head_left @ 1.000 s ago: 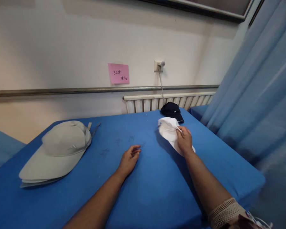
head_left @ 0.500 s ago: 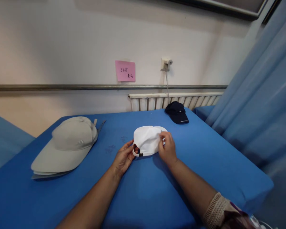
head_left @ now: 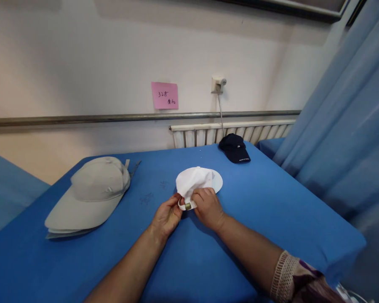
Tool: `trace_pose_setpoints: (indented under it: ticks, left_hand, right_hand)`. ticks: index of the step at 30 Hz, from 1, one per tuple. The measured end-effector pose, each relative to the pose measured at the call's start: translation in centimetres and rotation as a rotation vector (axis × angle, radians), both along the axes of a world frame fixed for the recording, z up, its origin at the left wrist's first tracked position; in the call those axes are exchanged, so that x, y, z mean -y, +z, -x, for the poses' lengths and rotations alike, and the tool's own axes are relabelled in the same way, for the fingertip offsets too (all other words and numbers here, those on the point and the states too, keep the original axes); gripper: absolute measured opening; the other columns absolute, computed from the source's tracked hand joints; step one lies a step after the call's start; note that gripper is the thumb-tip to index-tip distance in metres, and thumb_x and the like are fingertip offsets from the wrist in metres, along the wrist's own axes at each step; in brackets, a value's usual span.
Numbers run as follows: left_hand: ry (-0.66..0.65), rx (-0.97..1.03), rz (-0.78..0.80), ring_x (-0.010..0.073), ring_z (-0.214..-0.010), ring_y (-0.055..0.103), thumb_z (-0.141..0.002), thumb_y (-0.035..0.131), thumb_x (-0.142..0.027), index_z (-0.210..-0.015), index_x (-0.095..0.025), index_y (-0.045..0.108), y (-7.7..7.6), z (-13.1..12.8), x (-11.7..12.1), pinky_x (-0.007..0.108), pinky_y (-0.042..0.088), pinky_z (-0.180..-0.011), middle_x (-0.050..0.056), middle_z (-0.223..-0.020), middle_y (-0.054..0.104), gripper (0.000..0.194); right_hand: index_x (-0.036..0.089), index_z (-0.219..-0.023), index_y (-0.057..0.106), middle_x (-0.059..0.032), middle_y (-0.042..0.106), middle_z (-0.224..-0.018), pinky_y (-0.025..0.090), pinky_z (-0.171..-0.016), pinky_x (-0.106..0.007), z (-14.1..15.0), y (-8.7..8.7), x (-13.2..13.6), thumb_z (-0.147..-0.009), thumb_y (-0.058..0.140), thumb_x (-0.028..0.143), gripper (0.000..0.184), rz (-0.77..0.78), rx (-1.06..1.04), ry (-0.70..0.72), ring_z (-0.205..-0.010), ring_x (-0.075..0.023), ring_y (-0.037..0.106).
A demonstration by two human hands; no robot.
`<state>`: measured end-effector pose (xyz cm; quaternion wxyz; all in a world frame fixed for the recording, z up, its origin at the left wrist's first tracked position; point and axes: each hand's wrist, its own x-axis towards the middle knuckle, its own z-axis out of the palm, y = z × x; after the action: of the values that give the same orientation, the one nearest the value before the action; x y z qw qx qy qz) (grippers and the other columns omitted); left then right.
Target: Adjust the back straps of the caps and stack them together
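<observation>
Between my hands is a white baseball cap, its brim pointing right and its back strap with a metal buckle facing me. My left hand grips the cap's left rear edge by the strap opening. My right hand is closed on the lower edge, just right of the buckle. To the left lies a stack of light grey caps, brims toward me. A dark navy cap sits at the far right of the blue-covered table.
Behind the table run a metal rail and a white radiator. A pink note and a socket with a plug are on the wall. Blue curtains hang at the right.
My right hand brought the white cap leftward to the middle, where my left hand took hold of it. My right hand then shifted from the brim side to beside the buckle.
</observation>
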<state>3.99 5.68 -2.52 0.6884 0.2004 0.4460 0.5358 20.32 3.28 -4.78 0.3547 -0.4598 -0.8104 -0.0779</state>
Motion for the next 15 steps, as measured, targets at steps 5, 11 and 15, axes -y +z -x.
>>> trace_pose_setpoints:
  ticks: [5,11,15]
  left_hand:
    - [0.252,-0.368,-0.304,0.0171,-0.105,0.063,-0.081,0.066,-0.009,-0.103,-0.023,0.063,1.0,1.1,1.0,0.028,0.052,-0.095,0.002,-0.109,0.067,0.027]
    - [-0.222,-1.271,-1.077,0.0269,-0.106,0.062,-0.087,0.065,-0.030,-0.109,-0.024,0.066,1.4,0.1,3.6,0.043,0.045,-0.101,0.008,-0.109,0.070,0.023]
    - [-0.382,-1.342,-1.044,0.0274,-0.105,0.060,-0.091,0.058,-0.032,-0.110,-0.024,0.064,1.1,-0.9,3.4,0.043,0.046,-0.095,0.009,-0.111,0.069,0.021]
  right_hand:
    - [0.017,-0.085,0.061,-0.0085,0.062,-0.087,0.037,-0.078,-0.037,-0.8,-0.1,-0.1,-0.081,0.055,0.011,0.010,0.032,-0.012,-0.071,-0.083,-0.0244,0.052]
    - [0.017,-0.090,0.061,-0.0089,0.064,-0.087,0.038,-0.079,-0.037,-0.4,-0.6,-0.2,-0.085,0.054,0.016,0.009,0.046,-0.090,-0.079,-0.083,-0.0247,0.055]
    - [0.014,-0.105,0.061,-0.0097,0.066,-0.093,0.040,-0.081,-0.037,-0.4,-1.0,-0.1,-0.087,0.056,0.020,0.020,0.052,-0.148,-0.029,-0.085,-0.0253,0.060]
